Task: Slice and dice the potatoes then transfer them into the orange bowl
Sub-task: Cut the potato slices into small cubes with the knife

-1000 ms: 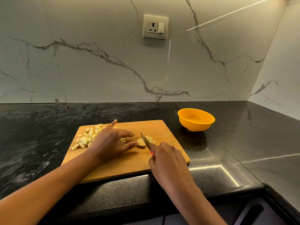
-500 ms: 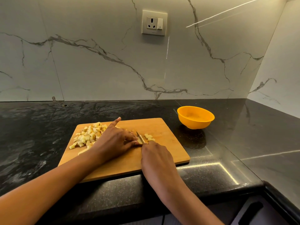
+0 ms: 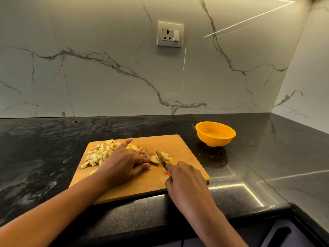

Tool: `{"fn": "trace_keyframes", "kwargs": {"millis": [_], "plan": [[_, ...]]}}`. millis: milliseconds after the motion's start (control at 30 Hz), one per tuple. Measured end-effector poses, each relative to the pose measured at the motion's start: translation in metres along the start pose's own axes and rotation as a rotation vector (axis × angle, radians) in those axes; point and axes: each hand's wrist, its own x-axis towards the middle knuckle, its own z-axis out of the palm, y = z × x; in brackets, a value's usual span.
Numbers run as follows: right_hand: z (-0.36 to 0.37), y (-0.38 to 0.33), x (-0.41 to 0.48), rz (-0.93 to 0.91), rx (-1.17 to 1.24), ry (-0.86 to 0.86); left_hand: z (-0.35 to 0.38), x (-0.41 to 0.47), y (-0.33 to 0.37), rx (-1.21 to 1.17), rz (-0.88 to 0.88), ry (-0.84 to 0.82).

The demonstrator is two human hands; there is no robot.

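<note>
Head view showed one uncut potato piece (image 3: pixel 154 159) on the cutting board (image 3: pixel 178 143), pressed under the flat fingers of the left hand (image 3: pixel 124 163). The right hand (image 3: pixel 185 177) gripped the knife (image 3: pixel 161 160) just beside it. Most potato lay diced in a pile (image 3: pixel 99 154). The orange bowl (image 3: pixel 215 140) on the worktop (image 3: pixel 35 148) looked empty, so the transfer remained.

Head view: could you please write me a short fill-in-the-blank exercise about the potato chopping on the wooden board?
1. The right hand grips a ____ at the cutting board.
2. The orange bowl is ____.
3. The pile of diced potato lies to the ____ of the left hand.
Missing words: knife; empty; left.
</note>
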Motion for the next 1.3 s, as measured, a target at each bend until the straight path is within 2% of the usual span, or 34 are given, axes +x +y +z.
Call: {"fn": "trace_keyframes", "kwargs": {"millis": [167,367,600,733,867,1033,1100,1167,1233,1300], "plan": [[0.001,-0.007,0.005,-0.011,0.005,-0.001,-0.001,-0.002,0.003,0.048,0.013,-0.032],[0.008,-0.017,0.010,-0.008,-0.102,-0.118,0.000,-0.003,0.004,0.069,0.031,-0.006],[0.007,-0.018,0.002,-0.049,-0.143,-0.164,-0.002,-0.001,0.007,0.087,0.025,0.002],[-0.008,0.001,-0.016,-0.076,-0.069,-0.118,-0.001,-0.001,0.006,0.111,0.011,0.041],[-0.020,0.022,-0.009,-0.086,0.033,-0.042,-0.002,-0.002,-0.001,0.188,-0.050,0.159],[-0.002,0.044,0.029,-0.027,0.004,0.122,-0.005,-0.001,-0.003,0.161,-0.106,0.269],[0.007,0.055,0.043,0.050,0.018,0.175,-0.007,0.004,0.006,0.041,-0.078,0.185],[0.012,0.063,0.051,0.136,0.055,0.209,-0.006,0.016,0.020,-0.042,-0.059,-0.070],[0.015,0.069,0.053,0.189,0.077,0.238,0.000,0.035,0.034,-0.027,-0.066,-0.326],[0.017,0.072,0.052,0.216,0.102,0.243,0.009,0.054,0.043,-0.039,-0.052,-0.393]]}}
